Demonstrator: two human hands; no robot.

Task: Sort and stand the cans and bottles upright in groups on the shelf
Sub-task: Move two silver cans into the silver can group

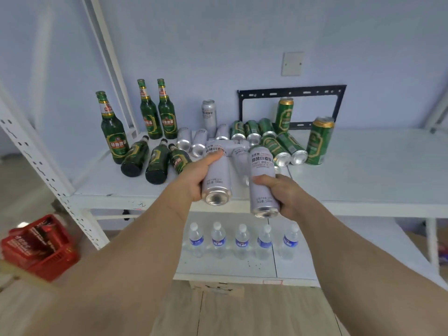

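My left hand (194, 177) grips a white can (216, 175), tilted with its base toward me. Another white can (263, 180) is held nearly upright in my right hand (282, 192). Both are lifted over the front of the white shelf (363, 166). Behind them several white cans (198, 141) lie on their sides, and one white can (209, 116) stands at the back. Several green cans (282, 147) lie to the right; two green cans (319, 140) stand upright. Three green bottles (112, 132) stand at the left, three more green bottles (157, 163) lie down.
A lower shelf (339, 251) carries a row of several water bottles (242, 241). A red basket (40, 246) sits on the wooden floor at the left. A perforated white upright (36, 163) frames the shelf's left side. A black metal bracket (291, 93) leans on the wall.
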